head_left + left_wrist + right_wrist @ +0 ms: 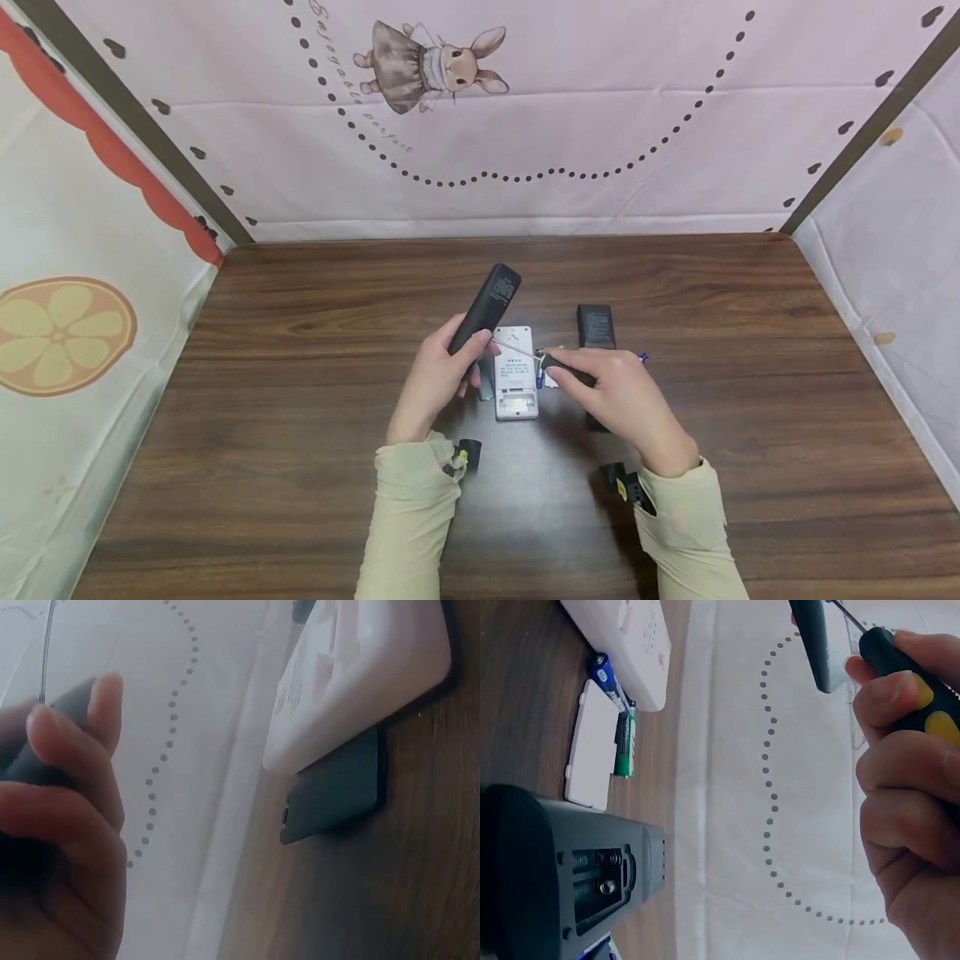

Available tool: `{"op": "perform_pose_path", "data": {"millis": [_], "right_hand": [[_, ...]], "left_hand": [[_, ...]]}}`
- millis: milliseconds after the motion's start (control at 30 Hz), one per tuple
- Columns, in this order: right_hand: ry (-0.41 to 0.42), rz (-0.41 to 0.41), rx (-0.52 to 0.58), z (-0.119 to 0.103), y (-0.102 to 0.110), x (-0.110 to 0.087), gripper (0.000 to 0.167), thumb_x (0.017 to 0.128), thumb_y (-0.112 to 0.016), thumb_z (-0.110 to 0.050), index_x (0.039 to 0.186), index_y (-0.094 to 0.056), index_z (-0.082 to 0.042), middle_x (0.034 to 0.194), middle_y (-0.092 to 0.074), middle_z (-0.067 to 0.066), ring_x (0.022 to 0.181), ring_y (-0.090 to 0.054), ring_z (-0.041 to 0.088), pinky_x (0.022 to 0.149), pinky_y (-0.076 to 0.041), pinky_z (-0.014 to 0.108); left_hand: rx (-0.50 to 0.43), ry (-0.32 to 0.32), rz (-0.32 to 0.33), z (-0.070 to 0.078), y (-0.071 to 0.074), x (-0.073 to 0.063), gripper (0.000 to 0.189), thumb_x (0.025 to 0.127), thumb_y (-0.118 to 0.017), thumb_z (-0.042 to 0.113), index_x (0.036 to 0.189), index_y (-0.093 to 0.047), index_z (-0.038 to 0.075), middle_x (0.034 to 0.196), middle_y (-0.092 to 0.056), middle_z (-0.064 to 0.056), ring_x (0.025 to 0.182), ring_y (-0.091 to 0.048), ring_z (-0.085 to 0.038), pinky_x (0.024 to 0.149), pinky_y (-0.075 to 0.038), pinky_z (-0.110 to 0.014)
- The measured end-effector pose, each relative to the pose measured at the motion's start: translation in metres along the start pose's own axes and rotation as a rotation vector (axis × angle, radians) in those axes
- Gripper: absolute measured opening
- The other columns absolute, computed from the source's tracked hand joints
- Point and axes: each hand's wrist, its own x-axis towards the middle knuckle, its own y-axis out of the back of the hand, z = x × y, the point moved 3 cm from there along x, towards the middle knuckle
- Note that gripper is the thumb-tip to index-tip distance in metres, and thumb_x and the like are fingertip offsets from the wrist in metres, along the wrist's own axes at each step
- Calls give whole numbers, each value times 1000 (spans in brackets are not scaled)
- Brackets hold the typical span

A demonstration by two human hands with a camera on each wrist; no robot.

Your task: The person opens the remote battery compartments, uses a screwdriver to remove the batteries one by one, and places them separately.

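My left hand [431, 379] grips a black remote control [491, 302], tilted above the table with its labelled side up. In my right hand [633, 396] is a screwdriver [889, 654] with a dark and yellow handle. Its thin metal shaft points left and its tip meets the remote near my left thumb; the exact contact spot is hidden. Below the hands lies a white remote control [516, 362], back up, its battery compartment open. A second black remote [544, 862] lies under my right hand, with springs showing in its bare battery compartment.
A white battery cover [592, 750], a blue battery [604, 673] and a green battery [625, 742] lie between the two remotes on the table. A dark cover [337, 787] sits beside the white remote. Printed cloth [600, 100] hangs behind the wooden table [300, 333].
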Motion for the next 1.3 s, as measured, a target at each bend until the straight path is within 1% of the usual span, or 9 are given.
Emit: {"op": "perform_pose_path", "data": {"millis": [167,300,467,600,700,800,933,1100,1300], "right_hand": [[-16,-49,28,4,4,1,34,85,-58,-38,109,-66,-16,100,-66,-1,89,-62,11,76,-49,33],[-55,-109,72,11,5,0,34,85,-57,-40,108,-66,-17,97,-66,-2,72,-58,6,68,-48,29],[-71,-149,109,17,4,0,36,85,-55,-44,108,-66,-18,94,-67,-3,59,-49,6,60,-43,25],[-89,-167,120,20,5,-1,37,85,-55,-45,107,-67,-18,88,-66,-4,53,-43,6,54,-40,24],[-107,-176,134,22,6,-1,37,84,-55,-45,107,-67,-19,82,-65,-7,48,-38,6,49,-36,23],[-114,-175,153,24,7,-2,36,84,-56,-44,107,-67,-18,78,-64,-7,49,-38,7,46,-35,23],[-115,-172,171,26,7,-4,36,84,-56,-43,107,-67,-17,82,-65,-6,55,-44,9,49,-37,23],[-120,-164,196,28,7,-5,36,85,-56,-43,107,-67,-18,87,-65,-5,59,-46,10,52,-38,24],[-123,-164,215,29,8,-5,35,84,-56,-44,107,-67,-20,91,-66,-6,64,-49,11,57,-40,26]], "left_hand": [[-33,44,-95,-2,1,-1,38,81,-59,46,109,-54,21,92,-61,-18,61,-46,-48,36,-37,-31],[-50,65,-154,2,1,-4,34,84,-59,39,111,-53,19,92,-59,-20,55,-47,-37,37,-35,-26],[-121,32,-181,13,-1,-11,27,88,-57,26,110,-51,11,87,-57,-19,50,-45,-21,37,-32,-26],[-126,25,-186,17,-3,-13,25,88,-57,23,108,-51,9,83,-56,-15,49,-44,-20,37,-31,-25],[-113,38,-189,17,-3,-12,27,88,-57,24,110,-51,10,86,-55,-20,49,-44,-20,37,-30,-24],[-114,54,-191,16,-4,-12,30,88,-58,25,114,-49,12,91,-53,-26,50,-44,-19,37,-30,-23],[-128,63,-191,17,-5,-12,33,87,-59,24,117,-48,14,94,-51,-29,51,-44,-19,37,-30,-23],[-169,38,-196,20,-6,-12,35,86,-60,24,117,-47,12,93,-50,-31,50,-43,-18,37,-31,-22],[-207,23,-199,20,-6,-13,37,85,-61,26,116,-48,11,83,-56,-16,49,-45,-17,36,-33,-22]]}}
